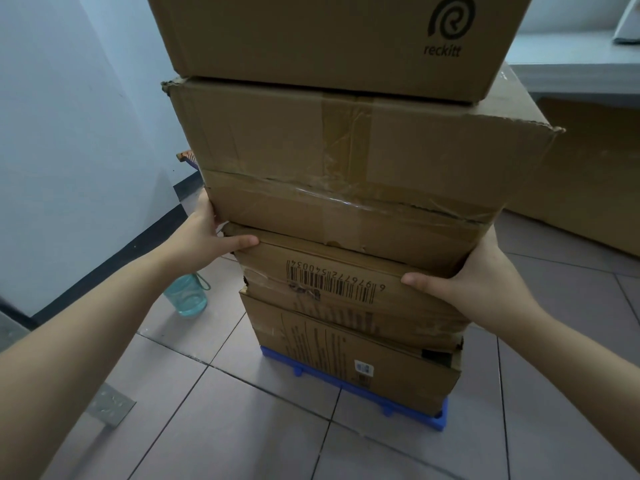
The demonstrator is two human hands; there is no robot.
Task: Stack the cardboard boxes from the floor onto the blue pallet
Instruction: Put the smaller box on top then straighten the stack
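Note:
A tall stack of cardboard boxes stands on the blue pallet [398, 403]. From the bottom up: a box with a white label [353, 362], a barcode box [329, 282], a large taped box [346, 161], and a box printed "reckitt" [329, 36]. My left hand [204, 237] grips the left corner where the taped box meets the barcode box, thumb lying on the barcode box. My right hand [478, 282] holds the right corner at the same seam, thumb on the barcode box front. The fingers of both hands are hidden behind the boxes.
A teal water bottle [187, 296] stands on the tiled floor left of the stack, near the white wall. A metal plate [109, 405] lies on the floor at lower left. More cardboard [581, 188] leans at the right under a white ledge.

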